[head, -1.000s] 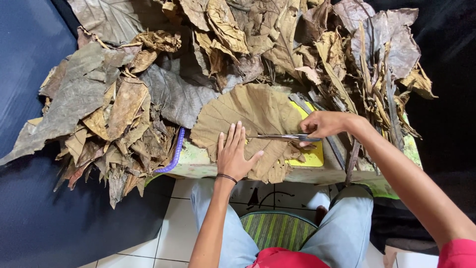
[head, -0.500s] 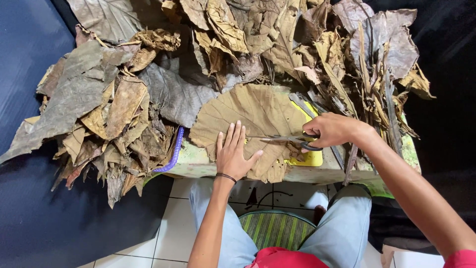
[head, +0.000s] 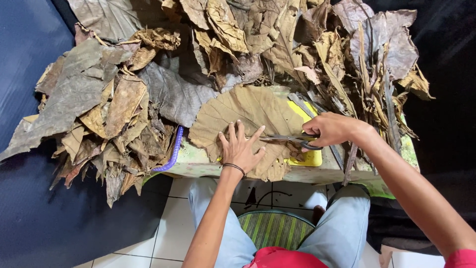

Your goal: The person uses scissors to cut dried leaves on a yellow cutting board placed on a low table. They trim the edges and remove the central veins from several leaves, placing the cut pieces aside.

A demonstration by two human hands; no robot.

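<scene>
While the left hand [head: 241, 148] lies flat with fingers spread on the big tan dried leaf [head: 248, 119], pressing it down and gripping nothing, the right hand [head: 331, 129] is closed around the dark handles of a pair of scissors [head: 290, 139]. The scissors lie just right of the left hand's fingertips, blades pointing toward them across the leaf's lower half; whether the blades are parted or together is hard to make out. Under the leaf sits a yellow board [head: 308, 158], mostly covered, on a pale worn table [head: 198, 164]. A heap of dried leaves [head: 148, 89] spreads left of and beyond the big leaf, hiding most of the tabletop. A purple cord [head: 173, 151] peeks out at the leaf's left edge. Below the leaf, the person's knees and a striped green stool [head: 275, 228] show partly, and both arms are cut off by the frame.
</scene>
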